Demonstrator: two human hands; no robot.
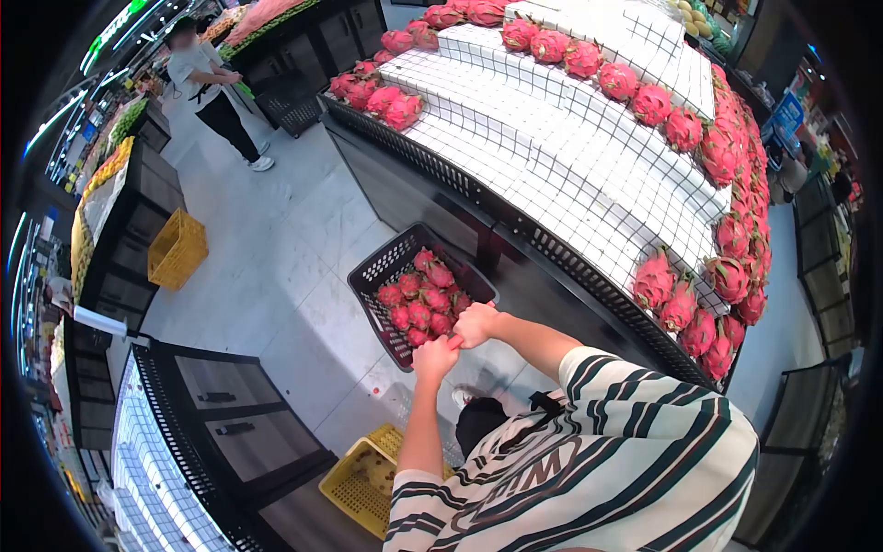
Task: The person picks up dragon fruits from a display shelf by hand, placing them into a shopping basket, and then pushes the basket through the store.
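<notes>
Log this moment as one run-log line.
left hand: at black basket edge | right hand: same | basket: dragon fruit | display shelf: beside

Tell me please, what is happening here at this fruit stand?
A person in a striped shirt reaches both hands, the left hand and the right hand, down to a black basket of dragon fruits on the floor. Whether either hand holds a fruit cannot be told. Beside it, a tiered white display carries more dragon fruits along its edges. Another person stands farther off in the aisle.

A black perforated plastic crate (386,267) holds leathery, scaly pink dragon fruit (421,304); the display shelf (552,147) is glossy white tile.
</notes>
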